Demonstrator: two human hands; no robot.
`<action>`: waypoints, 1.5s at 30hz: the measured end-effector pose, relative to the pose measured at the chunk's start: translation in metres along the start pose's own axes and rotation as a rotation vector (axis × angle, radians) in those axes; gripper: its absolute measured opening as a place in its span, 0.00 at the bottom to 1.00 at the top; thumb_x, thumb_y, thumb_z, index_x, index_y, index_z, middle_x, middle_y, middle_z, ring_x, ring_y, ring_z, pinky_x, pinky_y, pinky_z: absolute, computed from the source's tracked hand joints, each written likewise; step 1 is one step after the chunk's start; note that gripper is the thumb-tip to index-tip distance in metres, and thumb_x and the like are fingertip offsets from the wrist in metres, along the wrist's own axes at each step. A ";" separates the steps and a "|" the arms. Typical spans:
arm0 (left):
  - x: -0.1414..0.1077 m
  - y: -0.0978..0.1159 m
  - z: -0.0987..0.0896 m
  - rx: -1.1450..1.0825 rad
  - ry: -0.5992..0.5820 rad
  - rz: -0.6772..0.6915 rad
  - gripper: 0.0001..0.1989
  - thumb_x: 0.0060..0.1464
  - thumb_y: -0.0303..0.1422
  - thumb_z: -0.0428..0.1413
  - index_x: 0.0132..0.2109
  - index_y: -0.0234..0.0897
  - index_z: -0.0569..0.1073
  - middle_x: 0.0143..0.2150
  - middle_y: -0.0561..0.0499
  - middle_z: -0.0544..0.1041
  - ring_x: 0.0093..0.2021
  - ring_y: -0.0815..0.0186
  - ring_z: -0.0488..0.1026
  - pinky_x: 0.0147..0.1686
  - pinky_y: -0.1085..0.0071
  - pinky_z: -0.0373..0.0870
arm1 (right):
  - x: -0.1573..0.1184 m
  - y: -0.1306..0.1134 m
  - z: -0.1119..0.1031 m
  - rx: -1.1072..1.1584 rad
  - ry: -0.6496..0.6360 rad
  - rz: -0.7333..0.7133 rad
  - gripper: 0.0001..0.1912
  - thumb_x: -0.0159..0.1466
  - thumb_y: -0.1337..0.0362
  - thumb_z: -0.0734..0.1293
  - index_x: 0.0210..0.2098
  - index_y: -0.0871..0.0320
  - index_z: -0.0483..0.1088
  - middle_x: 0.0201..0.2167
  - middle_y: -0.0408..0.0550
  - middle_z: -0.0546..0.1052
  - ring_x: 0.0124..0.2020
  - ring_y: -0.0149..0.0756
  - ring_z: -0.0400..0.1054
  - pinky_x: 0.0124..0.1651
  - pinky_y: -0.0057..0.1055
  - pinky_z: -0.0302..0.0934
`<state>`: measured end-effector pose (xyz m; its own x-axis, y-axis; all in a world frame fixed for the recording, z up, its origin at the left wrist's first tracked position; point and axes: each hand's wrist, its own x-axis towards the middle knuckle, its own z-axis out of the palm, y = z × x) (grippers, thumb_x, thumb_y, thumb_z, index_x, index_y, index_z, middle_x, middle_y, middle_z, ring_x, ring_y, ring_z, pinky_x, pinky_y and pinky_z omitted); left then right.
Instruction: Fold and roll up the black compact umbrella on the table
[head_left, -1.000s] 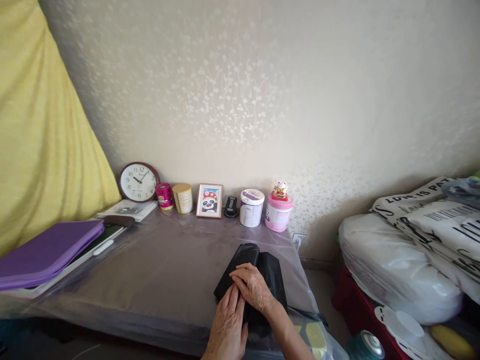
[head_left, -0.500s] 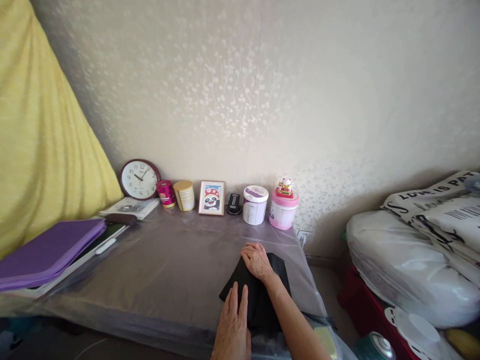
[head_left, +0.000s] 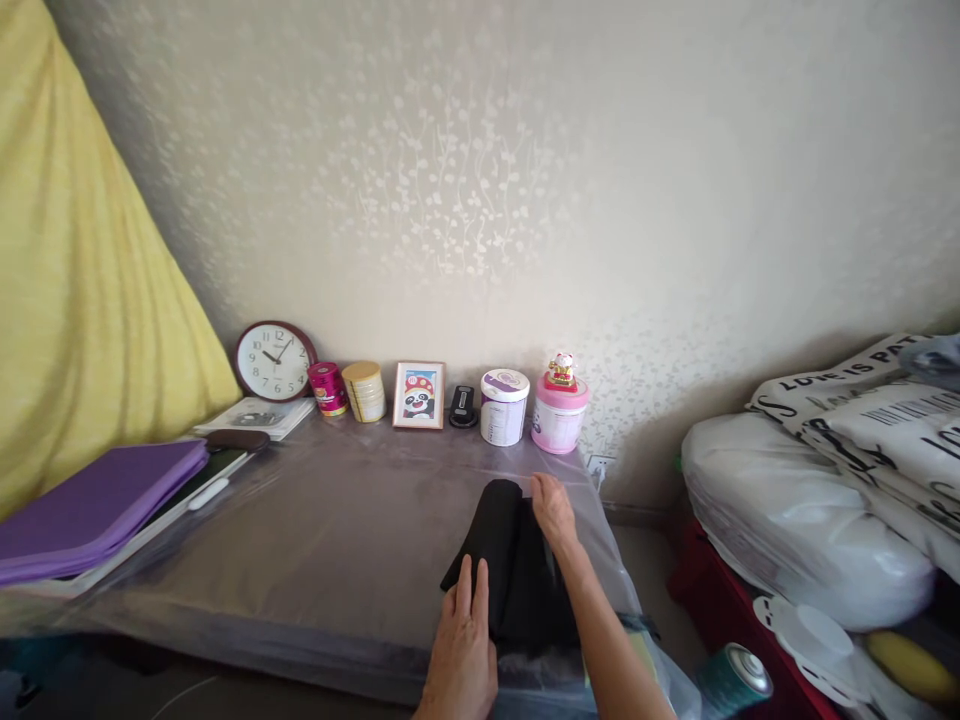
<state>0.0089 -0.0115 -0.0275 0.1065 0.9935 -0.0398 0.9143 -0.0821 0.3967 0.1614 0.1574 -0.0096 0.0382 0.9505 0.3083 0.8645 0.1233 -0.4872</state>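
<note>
A folded black cloth (head_left: 499,540) lies near the right front of the table (head_left: 322,540), which is covered with clear plastic. One of its folds stands up as a soft roll along the middle. My left hand (head_left: 463,635) rests with straight fingers on the cloth's near left part. At the far right corner of the cloth, my right hand (head_left: 555,512) has its fingers closed on the edge. The fingertips of the right hand are partly hidden.
Along the wall stand a clock (head_left: 275,362), a pink tin (head_left: 328,390), a picture frame (head_left: 419,396), a white tub (head_left: 504,408) and a pink tub (head_left: 559,420) with a cat figurine. Purple folded fabric (head_left: 97,505) lies left. A spray can (head_left: 735,680) stands at lower right.
My right hand has moved from lying on top of the cloth to its right edge. The cloth's right part has shifted and a raised fold now shows. My left hand stays on the near left.
</note>
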 end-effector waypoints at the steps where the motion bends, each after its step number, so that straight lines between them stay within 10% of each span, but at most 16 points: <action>1: -0.001 0.000 0.001 0.004 0.009 0.002 0.40 0.43 0.18 0.41 0.65 0.33 0.39 0.67 0.44 0.37 0.63 0.56 0.49 0.58 0.61 0.53 | -0.008 0.009 -0.007 0.000 0.022 0.039 0.17 0.65 0.65 0.52 0.44 0.61 0.68 0.44 0.54 0.74 0.48 0.38 0.65 0.52 0.33 0.52; 14: -0.004 -0.001 0.005 0.055 0.067 0.014 0.38 0.47 0.19 0.41 0.65 0.33 0.38 0.68 0.43 0.38 0.63 0.56 0.51 0.58 0.61 0.54 | -0.090 0.039 -0.028 0.223 0.019 0.311 0.16 0.61 0.54 0.55 0.33 0.55 0.70 0.34 0.51 0.77 0.38 0.43 0.72 0.41 0.33 0.61; 25: -0.004 0.000 0.006 0.069 0.080 0.017 0.38 0.46 0.18 0.40 0.65 0.31 0.39 0.67 0.41 0.39 0.63 0.58 0.50 0.57 0.64 0.53 | -0.088 0.014 -0.028 0.532 -0.194 0.419 0.20 0.59 0.51 0.56 0.42 0.59 0.64 0.27 0.48 0.74 0.18 0.34 0.68 0.18 0.29 0.61; 34: -0.005 -0.002 0.008 0.042 0.096 0.030 0.38 0.47 0.17 0.40 0.65 0.32 0.38 0.67 0.41 0.39 0.63 0.57 0.49 0.58 0.62 0.53 | -0.077 0.029 -0.028 0.327 -0.047 0.384 0.15 0.55 0.58 0.60 0.36 0.61 0.71 0.31 0.52 0.78 0.36 0.41 0.72 0.38 0.31 0.62; 40: -0.001 -0.002 0.011 0.039 0.060 0.006 0.39 0.46 0.17 0.40 0.65 0.34 0.36 0.68 0.42 0.37 0.64 0.57 0.46 0.58 0.61 0.52 | -0.073 0.029 -0.022 0.452 0.046 0.226 0.17 0.55 0.52 0.59 0.24 0.59 0.70 0.18 0.45 0.73 0.25 0.39 0.68 0.28 0.31 0.58; 45: -0.001 -0.003 0.011 0.049 0.068 0.016 0.38 0.45 0.17 0.41 0.65 0.30 0.40 0.67 0.41 0.38 0.64 0.55 0.49 0.58 0.61 0.52 | -0.063 0.010 -0.028 0.669 0.027 0.146 0.22 0.55 0.49 0.60 0.34 0.62 0.72 0.25 0.46 0.75 0.28 0.38 0.68 0.30 0.30 0.60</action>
<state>0.0099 -0.0132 -0.0384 0.0961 0.9949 0.0297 0.9307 -0.1004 0.3516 0.1823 0.0907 -0.0108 0.1506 0.9645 0.2169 0.3547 0.1520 -0.9225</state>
